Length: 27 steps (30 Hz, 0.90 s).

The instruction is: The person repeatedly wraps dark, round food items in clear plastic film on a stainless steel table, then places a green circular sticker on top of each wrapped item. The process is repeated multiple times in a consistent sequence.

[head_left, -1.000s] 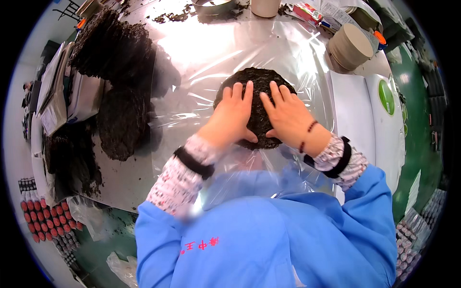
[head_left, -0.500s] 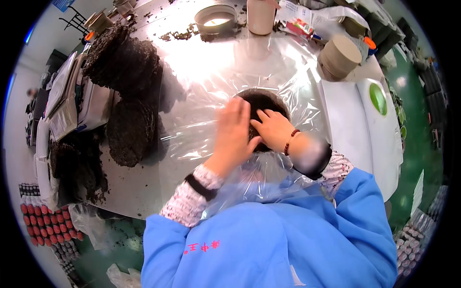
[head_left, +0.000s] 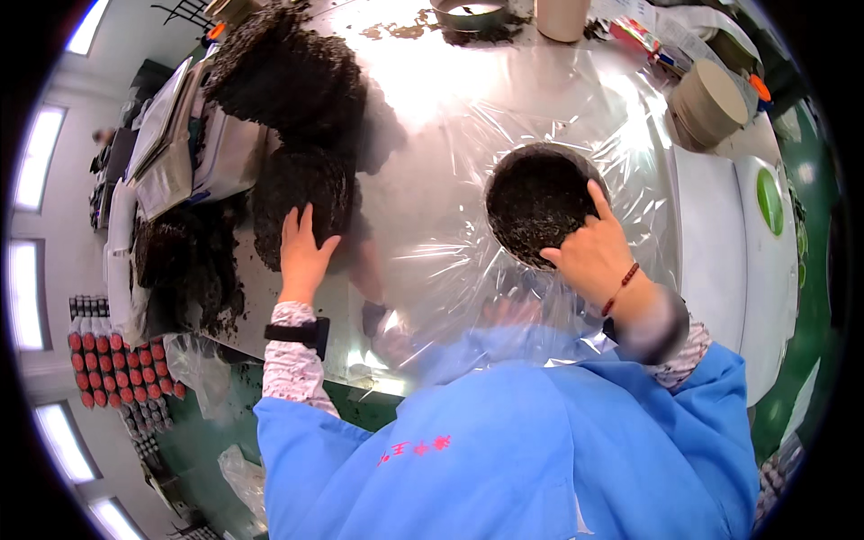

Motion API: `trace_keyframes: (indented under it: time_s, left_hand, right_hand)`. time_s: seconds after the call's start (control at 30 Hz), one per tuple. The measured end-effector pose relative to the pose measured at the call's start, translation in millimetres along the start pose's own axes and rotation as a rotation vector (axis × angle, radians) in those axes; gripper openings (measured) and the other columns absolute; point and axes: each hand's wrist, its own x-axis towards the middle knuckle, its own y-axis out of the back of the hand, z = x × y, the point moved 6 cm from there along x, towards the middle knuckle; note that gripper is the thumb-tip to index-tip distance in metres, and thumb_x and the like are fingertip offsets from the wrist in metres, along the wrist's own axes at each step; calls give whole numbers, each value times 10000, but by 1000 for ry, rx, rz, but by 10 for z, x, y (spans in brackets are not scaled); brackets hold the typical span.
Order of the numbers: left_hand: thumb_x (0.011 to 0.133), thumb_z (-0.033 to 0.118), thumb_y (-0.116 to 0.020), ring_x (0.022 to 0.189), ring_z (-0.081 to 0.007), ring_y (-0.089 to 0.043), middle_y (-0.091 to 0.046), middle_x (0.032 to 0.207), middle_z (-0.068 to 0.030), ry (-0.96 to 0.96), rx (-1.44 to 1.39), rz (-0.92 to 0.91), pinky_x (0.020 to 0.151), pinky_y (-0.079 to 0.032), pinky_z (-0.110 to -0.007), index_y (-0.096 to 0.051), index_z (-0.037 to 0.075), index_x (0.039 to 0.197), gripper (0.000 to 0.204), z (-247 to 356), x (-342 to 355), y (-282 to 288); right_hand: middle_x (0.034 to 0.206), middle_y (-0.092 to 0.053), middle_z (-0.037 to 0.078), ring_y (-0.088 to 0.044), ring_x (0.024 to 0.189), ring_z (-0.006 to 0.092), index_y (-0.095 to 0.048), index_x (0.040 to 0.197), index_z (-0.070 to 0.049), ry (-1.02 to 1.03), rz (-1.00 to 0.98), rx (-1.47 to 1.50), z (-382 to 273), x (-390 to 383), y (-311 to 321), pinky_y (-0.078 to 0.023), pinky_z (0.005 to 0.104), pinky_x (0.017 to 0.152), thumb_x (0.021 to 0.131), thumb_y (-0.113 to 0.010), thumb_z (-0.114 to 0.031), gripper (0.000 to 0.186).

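My left hand (head_left: 304,258) lies with fingers spread on the near side of a dark, flaky round stack (head_left: 301,184) that looks like dried seaweed. To the right, a round mould (head_left: 589,162) with a pale rim sits on a sheet of clear plastic film (head_left: 441,234). Dark flaky material (head_left: 540,207) like the stack's lines its inside. My right hand (head_left: 598,252) rests at the mould's right near rim, index finger and thumb stretched apart, the other fingers bent and partly hidden. Nothing shows in its grasp.
A taller dark stack (head_left: 288,81) stands behind the left one. At the back are a metal ring (head_left: 470,13), a pale cup (head_left: 560,18) and loose crumbs. A stack of beige discs (head_left: 706,106) stands at right, beyond a white sheet (head_left: 715,234). Papers in trays (head_left: 162,162) are at left.
My left hand has left the mould and moved left onto the dark stack. My right hand has drawn back from inside the mould to its rim. The view has shifted left.
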Motion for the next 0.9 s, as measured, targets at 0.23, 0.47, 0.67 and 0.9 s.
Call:
trace_keyframes:
  time_s: [0.23, 0.47, 0.67, 0.9]
  left_hand:
    - [977, 56, -502, 1283, -360, -521, -561, 1377, -183, -113, 220, 615, 1085, -408, -397, -520, -27, 1358, 391, 119, -56, 675]
    - [1028, 127, -518, 1030, -187, -646, -648, 1213, -108, -16, -1228, 345, 919, -516, -317, -565, -34, 1263, 289, 1555, -98, 1002]
    - [975, 56, -558, 1077, -193, -619, -649, 1188, -106, 335, -1988, -420, 967, -493, -353, -558, -38, 1265, 304, 2429, -87, -188]
    - [874, 257, -681, 1339, -335, -400, -451, 1363, -202, -630, -355, 216, 1135, -274, -555, -629, 51, 1175, 369, 3380, -133, 6]
  right_hand:
    - [799, -692, 140, -664, 762, 279, -737, 838, -75, 99, 174, 212, 332, -7, 307, -384, 426, 1088, 966, -551, -335, 344]
    - [1238, -652, 118, -585, 1160, 227, -585, 1342, -32, -450, 252, 1600, 1404, 130, -673, -448, 311, 970, 1033, -457, -481, 561]
    - [1022, -707, 159, -676, 951, 272, -661, 1157, -42, -282, 480, 1059, 1228, 385, 220, -517, 366, 829, 955, -593, -421, 435]
    - [778, -692, 165, -673, 734, 360, -671, 960, -68, -355, 543, 578, 1154, 414, -25, -528, 430, 667, 900, -670, -298, 238]
